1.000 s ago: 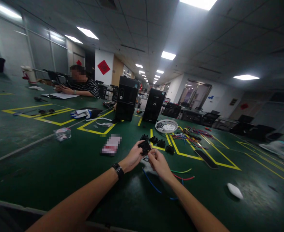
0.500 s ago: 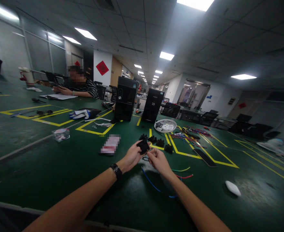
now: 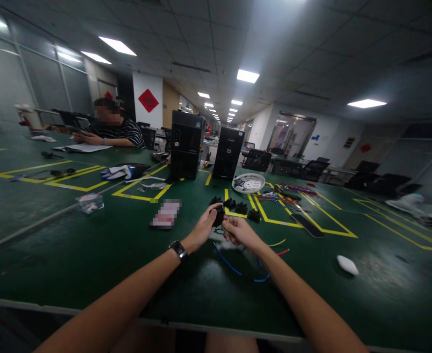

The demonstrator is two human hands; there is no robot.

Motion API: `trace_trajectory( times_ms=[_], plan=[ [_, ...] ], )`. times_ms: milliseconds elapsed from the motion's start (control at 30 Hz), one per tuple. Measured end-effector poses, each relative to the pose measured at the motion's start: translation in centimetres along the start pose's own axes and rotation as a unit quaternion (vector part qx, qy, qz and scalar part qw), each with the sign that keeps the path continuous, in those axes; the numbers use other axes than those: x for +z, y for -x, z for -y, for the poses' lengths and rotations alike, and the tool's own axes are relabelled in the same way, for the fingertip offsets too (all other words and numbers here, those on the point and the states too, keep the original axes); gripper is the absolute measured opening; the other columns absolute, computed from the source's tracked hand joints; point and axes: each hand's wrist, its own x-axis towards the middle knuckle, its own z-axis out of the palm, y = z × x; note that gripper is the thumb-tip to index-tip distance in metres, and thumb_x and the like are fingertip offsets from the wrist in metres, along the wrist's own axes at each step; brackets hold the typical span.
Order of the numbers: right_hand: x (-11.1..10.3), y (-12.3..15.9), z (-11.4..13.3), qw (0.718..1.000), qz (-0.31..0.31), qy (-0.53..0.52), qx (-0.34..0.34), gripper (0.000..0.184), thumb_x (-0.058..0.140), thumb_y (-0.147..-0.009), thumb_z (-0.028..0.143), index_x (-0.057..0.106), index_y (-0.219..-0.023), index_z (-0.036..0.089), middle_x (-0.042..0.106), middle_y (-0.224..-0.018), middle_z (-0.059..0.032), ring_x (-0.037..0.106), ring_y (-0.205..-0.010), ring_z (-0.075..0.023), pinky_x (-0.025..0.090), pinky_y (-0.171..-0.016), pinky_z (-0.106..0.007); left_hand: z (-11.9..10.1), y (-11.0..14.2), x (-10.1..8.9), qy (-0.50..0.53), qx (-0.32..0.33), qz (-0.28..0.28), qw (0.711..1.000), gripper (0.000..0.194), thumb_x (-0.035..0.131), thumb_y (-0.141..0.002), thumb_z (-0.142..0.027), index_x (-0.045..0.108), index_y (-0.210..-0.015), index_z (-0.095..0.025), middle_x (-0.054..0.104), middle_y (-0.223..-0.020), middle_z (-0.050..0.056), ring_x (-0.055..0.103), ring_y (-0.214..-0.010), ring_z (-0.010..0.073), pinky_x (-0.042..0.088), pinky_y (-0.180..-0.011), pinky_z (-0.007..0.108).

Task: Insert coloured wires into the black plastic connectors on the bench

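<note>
The black part (image 3: 218,216) is clamped above the table (image 3: 179,299) by the left hand's (image 3: 200,230) fingers, the right hand's (image 3: 242,233) being pinched together beside it, handling seemingly unfinished, while similar black parts (image 3: 241,208) are spread beyond

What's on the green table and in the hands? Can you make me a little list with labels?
left hand: holds a black part
right hand: beside that part, fingertips' grip unclear
near right arm: blue wire, red wire
big boxes: two, black, upright
table: green, yellow tape lines
</note>
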Motion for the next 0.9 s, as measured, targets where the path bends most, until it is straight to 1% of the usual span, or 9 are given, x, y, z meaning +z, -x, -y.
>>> trace_trajectory(
  times_ms=[133, 300, 500, 533, 600, 667, 700, 767, 900],
  plan=[
    [0.3, -0.2, -0.3, 1.0, -0.004, -0.003, -0.003, 0.04, 0.053, -0.082, 0.057, 0.042, -0.069, 0.021, 0.053, -0.048, 0.0066, 0.031, -0.03, -0.0036, 0.02, -0.03, -0.016, -0.1, 0.4, 0.4, -0.035, 0.035, -0.023, 0.999, 0.059, 0.045, -0.085, -0.06, 0.053, -0.126, -0.019, 0.06, -0.119, 0.011, 0.055, -0.112, 0.0243, 0.041, -0.098, 0.037],
    [0.8, -0.9, -1.6, 0.996, -0.079, 0.031, -0.024, 0.041, 0.049, -0.083, 0.056, 0.043, -0.066, 0.02, 0.044, -0.043, 0.0086, 0.03, -0.031, -0.0047, 0.019, -0.032, -0.018, 0.4, 0.6, 0.7, -0.083, 0.058, -0.054, 0.993, 0.059, 0.042, -0.087, -0.058, 0.046, -0.132, -0.019, 0.059, -0.12, 0.012, 0.055, -0.111, 0.0231, 0.04, -0.098, 0.037],
    [-0.5, -0.2, 1.2, 0.984, 0.0, 0.166, -0.07, 0.044, 0.047, -0.088, 0.051, 0.059, -0.067, 0.014, 0.047, -0.05, 0.0044, 0.036, -0.041, -0.005, 0.025, -0.04, -0.018, -0.1, 0.0, 0.7, -0.175, 0.135, -0.084, 0.972, 0.048, 0.047, -0.088, -0.051, 0.053, -0.123, -0.019, 0.06, -0.115, 0.009, 0.056, -0.108, 0.0206, 0.038, -0.099, 0.034],
    [-1.3, 0.3, 2.1, 0.98, 0.0, 0.179, -0.085, 0.043, 0.048, -0.087, 0.051, 0.059, -0.066, 0.014, 0.048, -0.051, 0.004, 0.037, -0.042, -0.0053, 0.026, -0.041, -0.018, -0.3, -0.4, 0.2, -0.151, 0.134, -0.114, 0.973, 0.046, 0.047, -0.088, -0.051, 0.054, -0.121, -0.019, 0.062, -0.107, 0.008, 0.059, -0.1, 0.0189, 0.042, -0.093, 0.032],
    [-3.5, 1.6, 3.9, 0.975, -0.055, 0.18, -0.119, 0.043, 0.047, -0.087, 0.053, 0.057, -0.067, 0.016, 0.046, -0.052, 0.0044, 0.034, -0.041, -0.0062, 0.024, -0.04, -0.02, -0.8, -1.6, -1.5, -0.06, 0.1, -0.229, 0.966, 0.043, 0.042, -0.091, -0.05, 0.054, -0.116, -0.017, 0.062, -0.083, 0.004, 0.061, -0.074, 0.0143, 0.047, -0.071, 0.027],
    [-6.0, 2.7, 5.0, 0.954, -0.187, 0.162, -0.167, 0.044, 0.041, -0.09, 0.054, 0.056, -0.071, 0.018, 0.041, -0.051, 0.005, 0.03, -0.042, -0.0077, 0.024, -0.041, -0.021, -1.3, -2.8, -3.7, 0.065, 0.045, -0.379, 0.922, 0.04, 0.034, -0.094, -0.049, 0.053, -0.106, -0.016, 0.055, -0.068, -0.001, 0.055, -0.053, 0.0106, 0.042, -0.053, 0.022],
    [-7.0, 3.0, 5.1, 0.943, -0.229, 0.161, -0.178, 0.045, 0.036, -0.092, 0.054, 0.056, -0.074, 0.018, 0.04, -0.051, 0.0047, 0.029, -0.043, -0.0087, 0.024, -0.042, -0.022, -1.5, -3.1, -4.7, 0.104, 0.03, -0.41, 0.906, 0.037, 0.035, -0.094, -0.047, 0.052, -0.103, -0.016, 0.054, -0.066, -0.002, 0.054, -0.049, 0.0095, 0.04, -0.05, 0.021],
    [-7.9, 2.9, 4.5, 0.924, -0.278, 0.197, -0.175, 0.044, 0.031, -0.095, 0.049, 0.058, -0.077, 0.019, 0.043, -0.051, 0.0035, 0.033, -0.044, -0.0107, 0.027, -0.045, -0.024, -1.5, -3.3, -5.5, 0.135, 0.01, -0.373, 0.918, 0.036, 0.036, -0.094, -0.047, 0.052, -0.101, -0.015, 0.057, -0.068, -0.001, 0.057, -0.05, 0.0101, 0.039, -0.048, 0.02],
    [-5.8, 1.1, 1.2, 0.915, -0.204, 0.324, -0.13, 0.033, 0.049, -0.089, 0.036, 0.062, -0.064, 0.018, 0.058, -0.056, -0.0021, 0.053, -0.055, -0.0151, 0.04, -0.061, -0.028, -0.5, -2.4, -2.7, 0.127, 0.002, -0.205, 0.97, 0.039, 0.038, -0.093, -0.047, 0.053, -0.109, -0.015, 0.065, -0.081, 0.006, 0.065, -0.064, 0.0138, 0.043, -0.054, 0.022]
  ],
)
